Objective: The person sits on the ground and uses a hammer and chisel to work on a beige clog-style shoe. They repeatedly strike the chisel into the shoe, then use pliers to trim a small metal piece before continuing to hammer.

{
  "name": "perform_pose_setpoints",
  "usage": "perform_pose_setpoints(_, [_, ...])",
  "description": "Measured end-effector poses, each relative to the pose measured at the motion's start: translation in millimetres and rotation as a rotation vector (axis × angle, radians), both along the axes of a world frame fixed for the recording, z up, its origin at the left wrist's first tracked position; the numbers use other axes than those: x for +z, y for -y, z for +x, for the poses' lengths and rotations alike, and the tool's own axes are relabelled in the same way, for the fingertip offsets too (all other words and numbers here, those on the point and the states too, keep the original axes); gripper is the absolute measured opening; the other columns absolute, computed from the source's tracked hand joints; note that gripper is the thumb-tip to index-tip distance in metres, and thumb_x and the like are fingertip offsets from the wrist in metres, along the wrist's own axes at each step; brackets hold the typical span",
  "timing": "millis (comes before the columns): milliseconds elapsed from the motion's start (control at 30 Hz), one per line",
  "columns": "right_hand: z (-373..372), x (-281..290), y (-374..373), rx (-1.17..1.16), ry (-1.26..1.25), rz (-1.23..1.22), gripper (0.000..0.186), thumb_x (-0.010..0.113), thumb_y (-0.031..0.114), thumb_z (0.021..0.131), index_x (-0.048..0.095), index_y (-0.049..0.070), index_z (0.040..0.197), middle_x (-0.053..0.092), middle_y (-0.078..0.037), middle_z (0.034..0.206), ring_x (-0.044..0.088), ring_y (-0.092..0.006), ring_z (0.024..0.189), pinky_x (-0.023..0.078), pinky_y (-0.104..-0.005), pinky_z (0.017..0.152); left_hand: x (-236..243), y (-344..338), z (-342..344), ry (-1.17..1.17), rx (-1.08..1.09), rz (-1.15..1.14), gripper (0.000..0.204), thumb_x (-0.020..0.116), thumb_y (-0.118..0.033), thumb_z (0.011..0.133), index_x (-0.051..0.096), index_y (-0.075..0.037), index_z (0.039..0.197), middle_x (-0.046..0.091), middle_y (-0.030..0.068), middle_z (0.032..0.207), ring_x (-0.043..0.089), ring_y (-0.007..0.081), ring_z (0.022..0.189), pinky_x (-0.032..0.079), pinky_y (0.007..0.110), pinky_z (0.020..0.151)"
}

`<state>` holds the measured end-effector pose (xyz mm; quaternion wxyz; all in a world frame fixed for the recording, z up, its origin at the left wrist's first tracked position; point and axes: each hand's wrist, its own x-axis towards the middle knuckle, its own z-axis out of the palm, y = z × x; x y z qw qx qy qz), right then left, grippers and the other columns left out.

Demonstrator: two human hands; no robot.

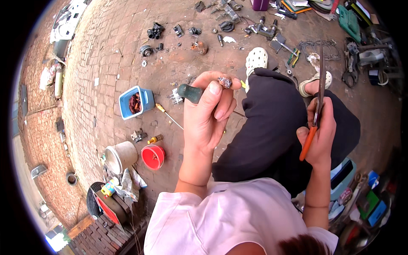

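Observation:
My left hand [209, 108] is raised in front of my chest, closed. Between its thumb and fingers sits a small, rough, reddish-brown and grey lump [225, 82], whose kind I cannot make out. From the same grip a dark green, rounded handle [190, 93] sticks out to the left; the rest of it is hidden by the hand. My right hand [321, 131], over my right thigh, is wrapped round the orange handle of a long, thin, dark metal tool [321, 70]. It points upward, away from me, and stands apart from the left hand.
A blue tub [148, 100] with brownish pieces, a yellow-handled screwdriver [160, 108], a red bucket [153, 157] and a whitish bucket [121, 157] stand or lie to the left. Dark metal parts [156, 30] are scattered ahead. Green-handled pliers [293, 56] lie past my feet; clutter fills the right side.

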<state>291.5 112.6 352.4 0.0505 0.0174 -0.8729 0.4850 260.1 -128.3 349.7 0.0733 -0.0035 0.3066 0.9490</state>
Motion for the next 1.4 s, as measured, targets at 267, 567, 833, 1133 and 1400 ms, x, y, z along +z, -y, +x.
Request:
perform_pose_setpoints(267, [16, 38, 68, 0.376, -0.328, 0.225, 0.074, 0.092, 0.033, 0.052, 0.05, 0.001, 0.104, 0.05, -0.012, 0.093, 0.054, -0.0319, 0.083, 0.046, -0.0412, 0.071, 38, 19, 73, 0.024, 0.088, 0.04, 0.025, 0.067, -0.012, 0.092, 0.058, 0.003, 0.109, 0.062, 0.0062, 0.082, 0.043, 0.0042, 0.054, 0.033, 0.019, 0.05])
perform_pose_setpoints(567, [33, 33, 83, 0.441, -0.233, 0.264, 0.068, 0.089, 0.032, 0.06, 0.05, -0.001, 0.104, 0.05, -0.014, 0.096, 0.055, -0.0325, 0.085, 0.049, -0.04, 0.069, 36, 23, 95, 0.096, 0.262, -0.067, 0.02, 0.066, -0.008, 0.093, 0.059, 0.005, 0.107, 0.059, 0.0034, 0.075, 0.043, 0.005, 0.05, 0.031, 0.02, 0.045])
perform_pose_setpoints(833, [36, 28, 88, 0.462, -0.128, 0.278, 0.066, 0.085, 0.035, 0.067, 0.047, -0.004, 0.105, 0.05, -0.018, 0.101, 0.057, -0.0357, 0.091, 0.051, -0.0406, 0.073, 26, 5, 95, 0.129, 0.436, -0.121, 0.015, 0.062, -0.009, 0.096, 0.06, 0.002, 0.106, 0.059, 0.0025, 0.077, 0.044, 0.0053, 0.053, 0.034, 0.019, 0.045])
perform_pose_setpoints(1133, [31, 8, 94, 0.556, -0.087, 0.335, 0.064, 0.079, 0.039, 0.076, 0.046, -0.006, 0.107, 0.052, -0.021, 0.102, 0.062, -0.0362, 0.085, 0.056, -0.0392, 0.067, 14, 8, 89, 0.133, 0.473, -0.176, 0.004, 0.056, -0.008, 0.099, 0.053, -0.005, 0.098, 0.052, -0.0023, 0.076, 0.04, 0.0019, 0.052, 0.033, 0.017, 0.044])
perform_pose_setpoints(1400, [20, 1, 92, 0.596, -0.118, 0.288, 0.066, 0.08, 0.04, 0.076, 0.046, -0.006, 0.109, 0.053, -0.02, 0.105, 0.062, -0.0351, 0.089, 0.055, -0.0385, 0.07, 6, 16, 86, 0.167, 0.426, -0.107, 0.009, 0.06, -0.01, 0.098, 0.059, -0.001, 0.101, 0.056, 0.0005, 0.076, 0.042, 0.0049, 0.054, 0.033, 0.019, 0.045])
